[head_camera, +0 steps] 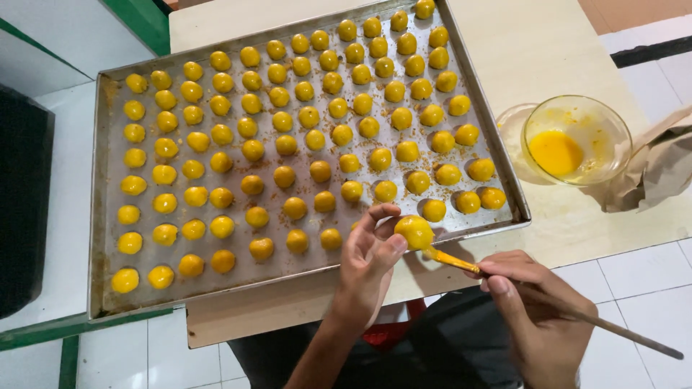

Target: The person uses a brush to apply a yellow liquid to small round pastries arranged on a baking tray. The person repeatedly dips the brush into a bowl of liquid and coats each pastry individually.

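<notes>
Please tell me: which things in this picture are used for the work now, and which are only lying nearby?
In use:
left hand holding one yellow ball
right hand holding the brush
glass bowl of yellow glaze
metal tray of balls

Lying about:
brown crumpled paper
clear lid beside the bowl

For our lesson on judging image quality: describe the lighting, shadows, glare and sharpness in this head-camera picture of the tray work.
Head view: soft, even light; the metal baking tray shows dull sheen, no harsh glare. A faint shadow falls under the left hand and the thin wooden brush held by the right hand. The round yellow pastry ball is sharp; the clear glass bowl glints faintly.
</notes>
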